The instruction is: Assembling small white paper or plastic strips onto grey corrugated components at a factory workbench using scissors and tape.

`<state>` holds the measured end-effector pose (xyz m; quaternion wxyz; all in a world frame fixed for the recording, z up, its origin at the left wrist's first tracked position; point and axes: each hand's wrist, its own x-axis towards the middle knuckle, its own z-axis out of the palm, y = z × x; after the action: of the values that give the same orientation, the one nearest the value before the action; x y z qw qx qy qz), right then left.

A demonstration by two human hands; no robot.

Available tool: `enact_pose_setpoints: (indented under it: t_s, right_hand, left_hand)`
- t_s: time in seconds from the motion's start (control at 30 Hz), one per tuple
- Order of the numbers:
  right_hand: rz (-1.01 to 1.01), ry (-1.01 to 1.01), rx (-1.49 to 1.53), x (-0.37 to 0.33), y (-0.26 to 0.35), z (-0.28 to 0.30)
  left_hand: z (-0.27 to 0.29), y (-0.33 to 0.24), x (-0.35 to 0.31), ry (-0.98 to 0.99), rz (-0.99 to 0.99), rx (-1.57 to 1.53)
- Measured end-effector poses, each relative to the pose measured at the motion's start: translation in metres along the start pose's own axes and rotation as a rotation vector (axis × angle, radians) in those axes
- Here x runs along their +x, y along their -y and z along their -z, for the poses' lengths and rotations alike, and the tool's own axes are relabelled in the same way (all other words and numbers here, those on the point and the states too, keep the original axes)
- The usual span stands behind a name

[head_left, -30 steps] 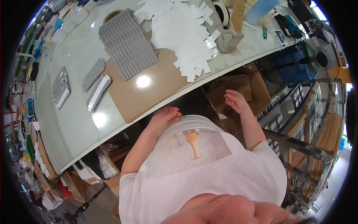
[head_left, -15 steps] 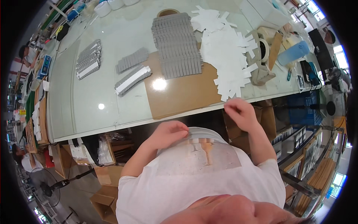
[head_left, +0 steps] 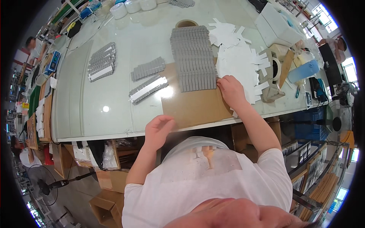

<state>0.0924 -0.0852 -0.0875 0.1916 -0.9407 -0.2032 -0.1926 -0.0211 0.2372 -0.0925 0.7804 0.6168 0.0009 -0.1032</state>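
Rows of overlapping grey strips (head_left: 194, 60) lie in a long block on a brown board (head_left: 194, 110). My right hand (head_left: 232, 91) reaches over the board, its bent fingertips closed at the near right corner of this block, on the end of a grey strip. The exact grip is partly hidden by the fingers. My left hand (head_left: 157, 130) hovers at the table's front edge by the board's near left corner, fingers loosely bent and nothing visible in them. White paper pieces with tabbed edges (head_left: 237, 64) lie in a pile beside the right hand.
Smaller grey strip bundles lie to the left: one with a white band (head_left: 148, 90), a plain one (head_left: 148, 69) and a stack (head_left: 102, 62) farther left. Tape rolls (head_left: 276, 69), a blue bottle (head_left: 304, 71) and a white box (head_left: 279, 24) stand at right.
My right hand has moved forward from the table's front edge to the near right corner of the grey block. The left hand has moved out to the table edge. The view has shifted slightly.
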Motion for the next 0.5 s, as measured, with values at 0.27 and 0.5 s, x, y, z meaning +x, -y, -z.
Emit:
enact_pose_setpoints:
  t_s: [0.27,0.5]
  right_hand:
    - [0.087,-0.004,-0.136,-0.027,0.026,0.027]
    - [-0.075,-0.302,-0.087,-0.090,0.018,0.046]
  left_hand:
    - [-0.021,0.007,0.010,-0.024,0.032,0.124]
    - [-0.060,-0.008,0.030,0.105,-0.593,1.021]
